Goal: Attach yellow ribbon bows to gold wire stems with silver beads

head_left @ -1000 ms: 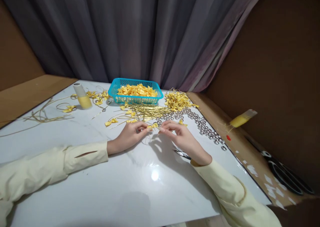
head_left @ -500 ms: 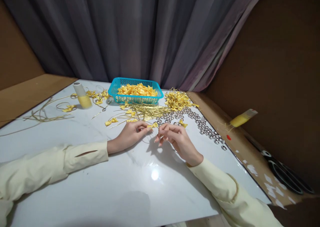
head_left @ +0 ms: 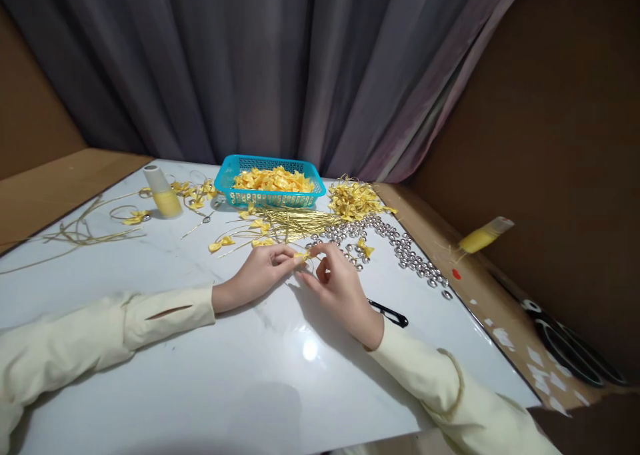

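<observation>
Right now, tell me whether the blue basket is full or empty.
Partly filled: yellow pieces heap inside the blue basket, while its perforated back wall shows above them.

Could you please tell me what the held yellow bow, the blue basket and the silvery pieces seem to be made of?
Yellow bow: possibly satin ribbon, from its soft sheen. Blue basket: probably smooth moulded plastic, from its even colour and regular openings. Silvery pieces: shiny, with bright glints; metal or coated plastic, unclear.
</observation>
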`<control>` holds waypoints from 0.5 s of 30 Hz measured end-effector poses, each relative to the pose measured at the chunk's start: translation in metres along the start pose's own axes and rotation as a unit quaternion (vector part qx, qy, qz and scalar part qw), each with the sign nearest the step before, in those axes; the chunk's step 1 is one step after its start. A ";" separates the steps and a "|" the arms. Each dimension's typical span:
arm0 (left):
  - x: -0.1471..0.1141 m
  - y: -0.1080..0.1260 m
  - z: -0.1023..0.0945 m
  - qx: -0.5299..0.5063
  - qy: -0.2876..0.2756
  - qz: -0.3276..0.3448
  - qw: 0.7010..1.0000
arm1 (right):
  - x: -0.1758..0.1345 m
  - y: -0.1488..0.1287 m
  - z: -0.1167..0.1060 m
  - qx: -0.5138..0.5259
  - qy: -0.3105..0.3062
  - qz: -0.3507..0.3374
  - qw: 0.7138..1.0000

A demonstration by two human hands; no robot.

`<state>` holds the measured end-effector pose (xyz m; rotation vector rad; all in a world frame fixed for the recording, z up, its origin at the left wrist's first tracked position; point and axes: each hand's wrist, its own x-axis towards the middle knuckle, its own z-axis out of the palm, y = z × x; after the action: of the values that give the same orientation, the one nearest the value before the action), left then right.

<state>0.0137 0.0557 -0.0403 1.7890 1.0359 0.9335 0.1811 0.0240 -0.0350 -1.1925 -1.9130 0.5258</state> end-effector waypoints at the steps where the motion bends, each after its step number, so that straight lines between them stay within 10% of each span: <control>1: 0.000 0.000 0.000 -0.004 -0.001 -0.009 1.000 | -0.001 0.002 0.001 -0.035 0.002 -0.023 0.999; 15: -0.001 0.003 0.004 -0.023 0.004 -0.063 0.998 | -0.003 0.011 0.005 -0.232 -0.085 0.021 0.969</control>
<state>0.0173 0.0527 -0.0389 1.6643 1.1100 0.8798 0.1838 0.0267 -0.0469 -1.5252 -2.2382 0.2060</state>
